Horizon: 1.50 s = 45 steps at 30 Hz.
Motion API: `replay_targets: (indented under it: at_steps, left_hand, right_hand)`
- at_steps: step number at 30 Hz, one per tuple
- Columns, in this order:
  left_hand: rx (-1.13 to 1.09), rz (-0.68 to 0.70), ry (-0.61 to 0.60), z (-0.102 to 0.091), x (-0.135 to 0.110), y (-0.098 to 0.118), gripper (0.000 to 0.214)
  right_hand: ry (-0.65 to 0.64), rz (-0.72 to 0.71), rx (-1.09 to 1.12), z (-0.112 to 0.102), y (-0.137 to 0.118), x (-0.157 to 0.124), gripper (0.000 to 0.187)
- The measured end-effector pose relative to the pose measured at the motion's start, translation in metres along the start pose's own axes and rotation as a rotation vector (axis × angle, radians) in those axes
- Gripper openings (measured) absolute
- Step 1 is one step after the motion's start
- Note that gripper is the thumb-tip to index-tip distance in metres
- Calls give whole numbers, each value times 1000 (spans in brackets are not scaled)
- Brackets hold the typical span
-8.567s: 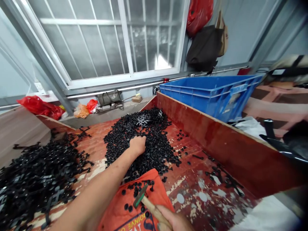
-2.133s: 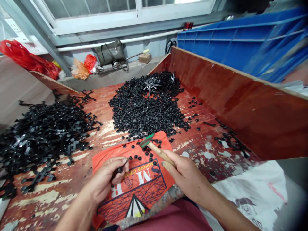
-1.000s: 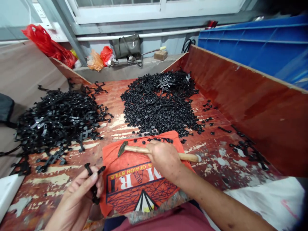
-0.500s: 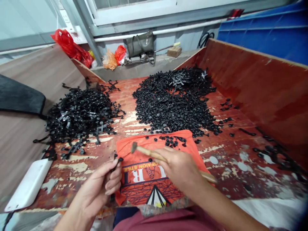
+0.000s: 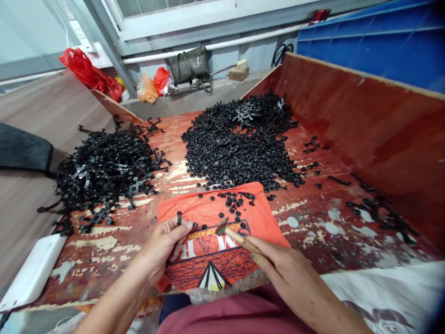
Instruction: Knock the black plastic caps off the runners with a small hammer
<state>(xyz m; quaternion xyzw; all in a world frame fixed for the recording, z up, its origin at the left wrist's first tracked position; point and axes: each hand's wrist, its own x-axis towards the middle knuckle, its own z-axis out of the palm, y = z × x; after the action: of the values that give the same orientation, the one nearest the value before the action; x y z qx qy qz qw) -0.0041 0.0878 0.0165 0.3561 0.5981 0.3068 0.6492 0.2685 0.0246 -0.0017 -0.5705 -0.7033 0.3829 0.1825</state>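
My left hand is closed on a small black plastic strip, whose knobbed end sticks up above the fingers; the rest is hidden. It is over the left part of an orange printed cloth. My right hand grips the wooden handle of a small hammer. The hammer's metal head hovers over or rests on the cloth to the right of my left fingertips; I cannot tell which. Several round black studs lie on the cloth's far part, and a few sit close to the hammer head.
A big heap of black studs and strips lies beyond the cloth. Another heap of black strips is at the left, near a white box-shaped device. Wooden boards wall the worktable. Behind stand a dark bag and a blue crate.
The hammer has moved right and nearer to me, away from the left fingers. My left hand has shifted right over the cloth with the strip. The whole view has swung slightly right.
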Motion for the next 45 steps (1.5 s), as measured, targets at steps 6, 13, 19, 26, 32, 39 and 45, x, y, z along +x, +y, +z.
replay_targets:
  at_steps: [6, 13, 19, 26, 32, 39, 45]
  left_hand:
    - [127, -10, 6, 6, 9, 0, 47]
    - [161, -53, -18, 7, 18, -6, 44]
    - [224, -31, 14, 12, 17, -4, 44]
    - [273, -35, 30, 18, 15, 2, 44]
    - [266, 3, 36, 21, 11, 4, 37]
    - [343, 51, 29, 15, 11, -2, 38]
    - [337, 79, 48, 14, 13, -10, 35]
  right_hand:
    - [13, -4, -70, 2, -1, 1, 36]
    - [36, -45, -16, -1, 0, 0, 38]
    - [18, -8, -19, -2, -1, 0, 34]
    - [59, -56, -27, -1, -4, 1, 42]
    - [104, -191, -15, 3, -21, 19, 51]
    - [29, -173, -18, 0, -26, 26, 50]
    - [130, -221, -75, -9, -28, 15, 51]
